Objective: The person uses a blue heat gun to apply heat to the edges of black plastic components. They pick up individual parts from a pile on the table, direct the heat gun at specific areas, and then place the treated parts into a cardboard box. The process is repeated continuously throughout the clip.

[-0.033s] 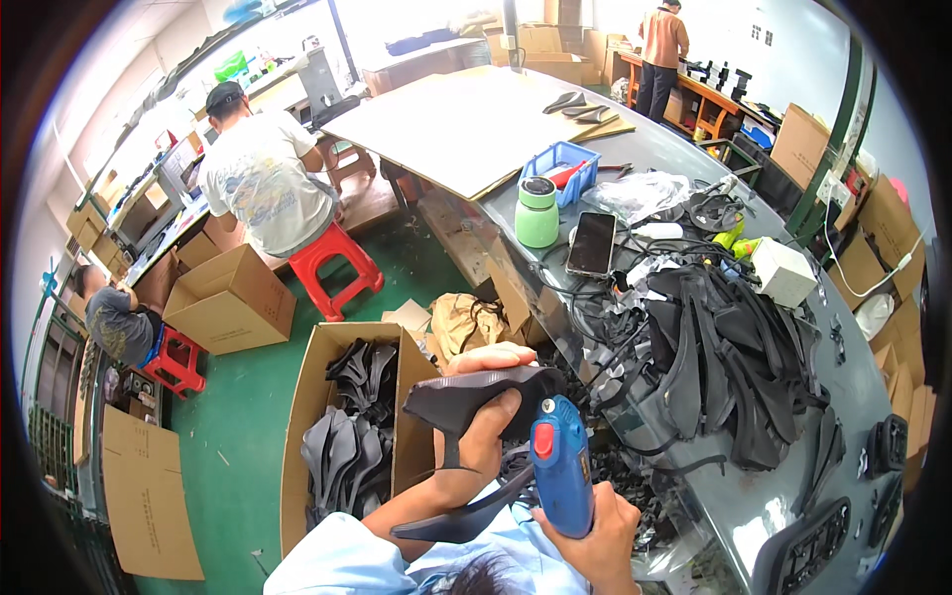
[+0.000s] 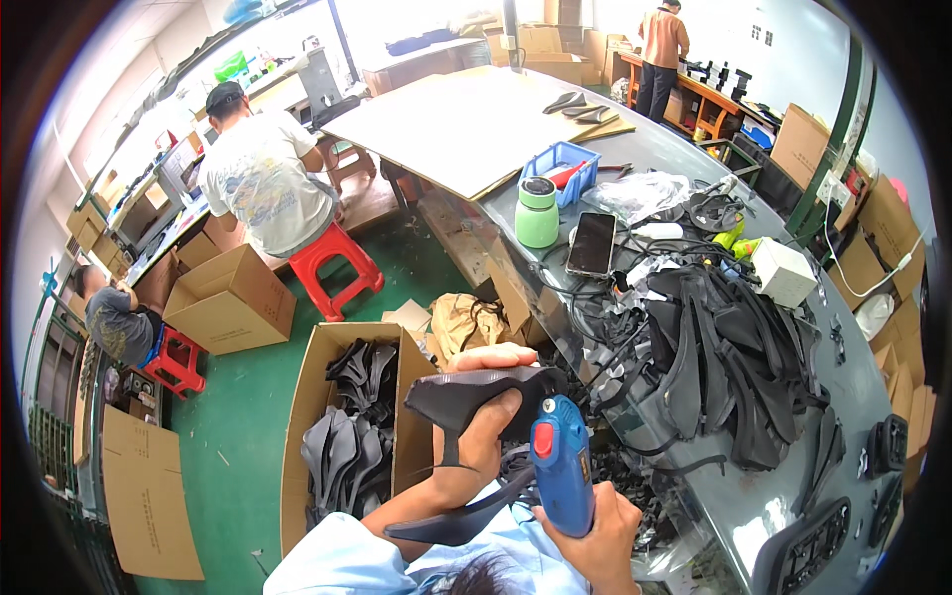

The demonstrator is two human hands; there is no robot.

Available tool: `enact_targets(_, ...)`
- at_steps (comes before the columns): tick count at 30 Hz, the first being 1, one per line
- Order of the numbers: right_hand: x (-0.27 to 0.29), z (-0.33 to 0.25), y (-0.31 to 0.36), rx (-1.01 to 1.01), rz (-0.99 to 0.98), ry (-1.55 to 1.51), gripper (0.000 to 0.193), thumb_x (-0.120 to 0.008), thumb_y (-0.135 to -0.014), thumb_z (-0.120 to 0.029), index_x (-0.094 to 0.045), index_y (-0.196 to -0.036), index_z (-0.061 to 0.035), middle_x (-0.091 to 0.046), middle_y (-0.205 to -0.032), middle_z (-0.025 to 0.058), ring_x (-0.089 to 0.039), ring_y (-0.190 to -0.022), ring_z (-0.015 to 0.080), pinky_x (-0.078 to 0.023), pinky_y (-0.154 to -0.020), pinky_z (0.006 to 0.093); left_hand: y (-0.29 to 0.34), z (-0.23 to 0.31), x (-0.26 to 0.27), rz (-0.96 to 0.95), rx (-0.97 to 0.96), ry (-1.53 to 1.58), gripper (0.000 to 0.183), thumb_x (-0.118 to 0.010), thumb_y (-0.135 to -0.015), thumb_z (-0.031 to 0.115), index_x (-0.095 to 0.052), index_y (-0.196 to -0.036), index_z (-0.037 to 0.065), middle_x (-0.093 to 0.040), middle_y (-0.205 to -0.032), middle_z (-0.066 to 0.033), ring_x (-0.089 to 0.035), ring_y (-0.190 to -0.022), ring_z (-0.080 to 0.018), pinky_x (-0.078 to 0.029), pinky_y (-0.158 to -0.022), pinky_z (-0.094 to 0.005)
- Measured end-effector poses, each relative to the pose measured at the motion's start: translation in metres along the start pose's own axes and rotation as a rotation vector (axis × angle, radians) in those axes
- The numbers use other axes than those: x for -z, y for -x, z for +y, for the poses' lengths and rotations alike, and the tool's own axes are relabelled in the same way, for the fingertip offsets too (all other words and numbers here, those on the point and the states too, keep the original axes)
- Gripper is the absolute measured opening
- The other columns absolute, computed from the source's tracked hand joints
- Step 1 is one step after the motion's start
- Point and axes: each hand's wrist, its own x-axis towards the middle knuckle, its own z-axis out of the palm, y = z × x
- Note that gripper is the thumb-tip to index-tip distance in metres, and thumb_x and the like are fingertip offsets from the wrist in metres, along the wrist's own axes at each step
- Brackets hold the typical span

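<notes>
My left hand (image 2: 483, 426) grips a black, curved moulded piece (image 2: 466, 399), fingers over its top and thumb beneath. A long black flap (image 2: 461, 523) hangs below, across my left forearm. My right hand (image 2: 599, 535) is wrapped round a blue handheld power tool (image 2: 562, 481) with a red button, held upright. The tool's head is close against the right end of the black piece; its working tip is hidden, so I cannot tell whether they touch. Left of my hands, an open cardboard box (image 2: 295, 451) holds several similar black pieces (image 2: 342, 456).
On the grey table (image 2: 754, 516) to my right lie a heap of black pieces (image 2: 714, 347), a phone (image 2: 592, 244), a green bottle (image 2: 536, 213), a blue basket (image 2: 585, 193) and a white block (image 2: 784, 273). People sit on red stools (image 2: 335, 268) at left; another person (image 2: 661, 59) stands far back.
The lower end of the black flap has shifted very slightly left. Both hands keep the same hold.
</notes>
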Motion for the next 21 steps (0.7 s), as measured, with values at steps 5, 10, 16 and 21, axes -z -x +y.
enact_targets(5,0.000,0.003,0.002,0.069,0.066,0.210,0.035,-0.077,-0.056,-0.017,-0.048,-0.071,-0.0054,-0.048,-0.056,0.0068,-0.050,-0.048,0.0267,-0.040,-0.051,0.0363,-0.002,0.014,0.000,-0.032,0.195,0.075,0.028,-0.053,-0.076,0.003,-0.051,-0.104,0.000,-0.055,-0.105,-0.0100,-0.051,-0.102,-0.0165,-0.037,-0.092,-0.0299)
enact_targets(10,0.000,0.005,0.003,0.112,0.085,0.282,0.035,-0.077,-0.056,-0.017,-0.048,-0.072,-0.0054,-0.047,-0.059,0.0059,-0.050,-0.048,0.0259,-0.040,-0.051,0.0352,-0.011,0.025,0.010,-0.195,0.282,-0.203,0.027,-0.053,-0.078,0.001,-0.050,-0.105,0.002,-0.055,-0.099,-0.0058,-0.050,-0.094,-0.0123,-0.040,-0.085,-0.0260)
enact_targets(16,0.009,0.001,0.000,0.111,0.008,0.160,0.035,-0.077,-0.056,-0.018,-0.050,-0.072,-0.0037,-0.050,-0.058,0.0065,-0.052,-0.049,0.0258,-0.040,-0.050,0.0352,-0.023,0.029,0.018,-0.526,0.285,-0.368,0.032,-0.050,-0.077,-0.005,-0.049,-0.109,0.004,-0.056,-0.099,-0.0037,-0.052,-0.093,-0.0099,-0.043,-0.081,-0.0255)
enact_targets(21,0.012,-0.005,-0.003,0.115,-0.015,0.077,0.036,-0.078,-0.055,-0.018,-0.051,-0.073,-0.0031,-0.052,-0.059,0.0067,-0.053,-0.049,0.0257,-0.041,-0.050,0.0352,-0.023,0.022,0.022,-0.631,0.287,-0.381,0.034,-0.052,-0.076,-0.003,-0.049,-0.109,0.003,-0.059,-0.100,-0.0078,-0.056,-0.098,-0.0167,-0.043,-0.086,-0.0296)
